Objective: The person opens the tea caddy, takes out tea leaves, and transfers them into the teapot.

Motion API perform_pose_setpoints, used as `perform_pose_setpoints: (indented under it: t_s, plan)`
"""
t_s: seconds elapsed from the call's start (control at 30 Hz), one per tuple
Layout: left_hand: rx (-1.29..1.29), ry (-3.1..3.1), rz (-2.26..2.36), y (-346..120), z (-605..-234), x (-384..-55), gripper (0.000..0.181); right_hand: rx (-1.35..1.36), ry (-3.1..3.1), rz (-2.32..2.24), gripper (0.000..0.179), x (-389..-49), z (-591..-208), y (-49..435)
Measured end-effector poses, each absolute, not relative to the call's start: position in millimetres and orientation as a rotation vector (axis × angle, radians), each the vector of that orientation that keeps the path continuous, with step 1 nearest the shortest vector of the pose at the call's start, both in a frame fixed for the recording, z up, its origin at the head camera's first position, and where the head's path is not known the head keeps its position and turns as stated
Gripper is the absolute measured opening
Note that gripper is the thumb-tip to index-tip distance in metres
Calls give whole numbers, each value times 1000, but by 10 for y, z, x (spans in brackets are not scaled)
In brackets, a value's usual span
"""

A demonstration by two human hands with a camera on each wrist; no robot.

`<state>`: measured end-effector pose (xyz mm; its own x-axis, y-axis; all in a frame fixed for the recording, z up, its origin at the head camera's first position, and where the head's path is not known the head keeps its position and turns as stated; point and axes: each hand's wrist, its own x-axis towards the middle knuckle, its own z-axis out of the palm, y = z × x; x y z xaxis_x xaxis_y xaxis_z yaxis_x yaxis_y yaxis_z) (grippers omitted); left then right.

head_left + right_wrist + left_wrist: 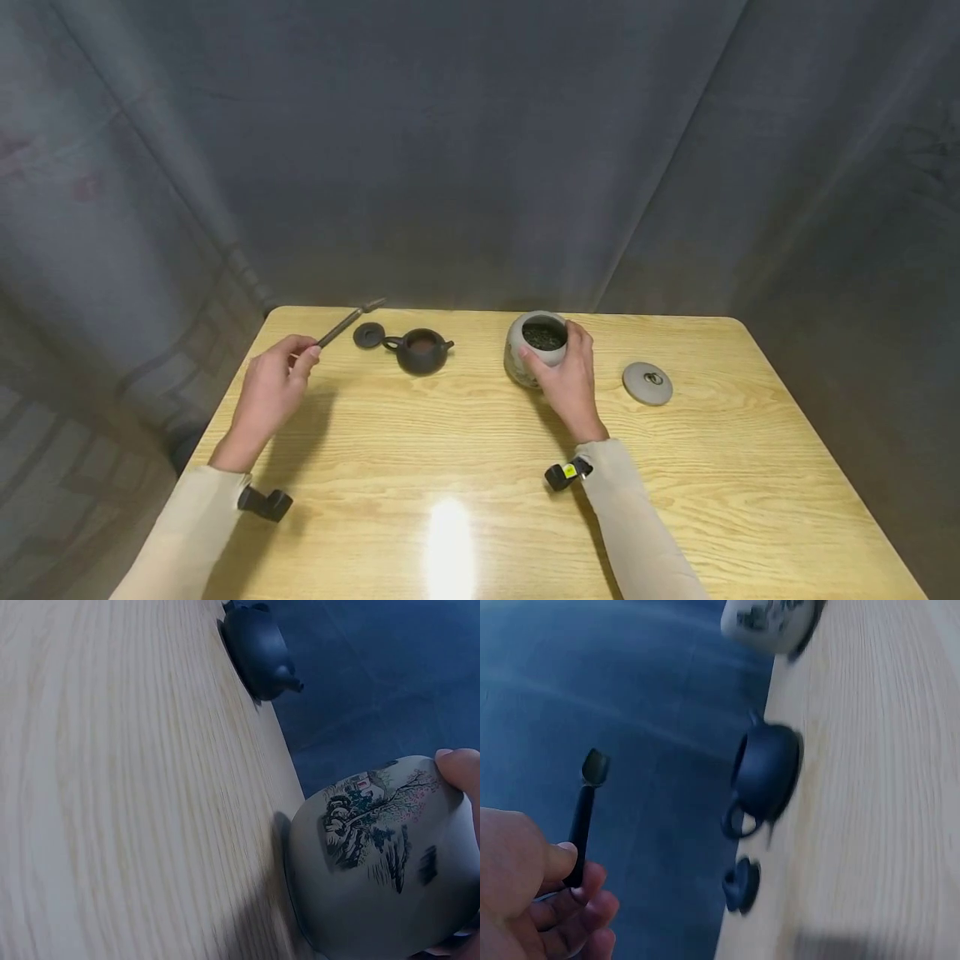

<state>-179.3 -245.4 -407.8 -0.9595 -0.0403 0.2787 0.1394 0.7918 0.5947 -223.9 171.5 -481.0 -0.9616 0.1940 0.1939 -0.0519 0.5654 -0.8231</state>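
Observation:
A small tea scoop with a dark handle is pinched between thumb and fingers of my left hand, raised over the table's left side. Its bowl points away from the hand. My right hand grips a pale tea jar around its rim and side. Dark loose tea leaves show inside the jar, and a painted landscape decorates its wall. Between the hands stands a dark teapot without its lid, its spout toward the jar. The round teapot lid lies beside its handle.
The jar's pale round lid lies on the wooden table to the right of the right hand. Behind the table's far edge hangs a grey curtain. A bright glare spot marks the near tabletop.

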Motion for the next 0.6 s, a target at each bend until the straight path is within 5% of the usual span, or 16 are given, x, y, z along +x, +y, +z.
perform_pose_setpoints:
  t_s: [0.6]
  plan:
    - [-388, -2727, -968, -1741, -3810, -1977, 30, -50, -2584, 1319, 102, -2217, -4796, 1538]
